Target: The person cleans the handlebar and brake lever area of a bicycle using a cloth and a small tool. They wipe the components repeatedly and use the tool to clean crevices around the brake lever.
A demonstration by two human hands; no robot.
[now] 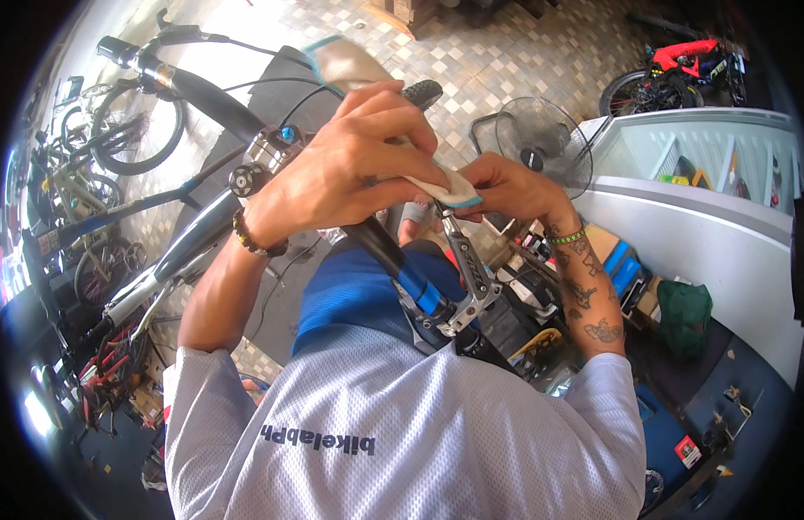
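Note:
A cream cloth (455,186) with a teal edge is bunched between my two hands, around the tip of a brake lever. My left hand (363,152) is closed on the cloth, fingers bent over it, and the cloth's loose part hangs beyond the knuckles. My right hand (516,189) pinches the same cloth from the other side. Below the cloth runs the dark brake lever (471,270) with its silver clamp, fixed to a black handlebar (213,106). My left wrist lies close to the stem (272,152). The lever tip is hidden by the cloth.
A bicycle frame (172,243) stretches away at the left, with several more bikes behind it. At the right are a standing fan (545,147), a white glass-topped case (688,225), a red bike (679,65) and a green bag (684,318). Brake cables (263,82) loop near the handlebar.

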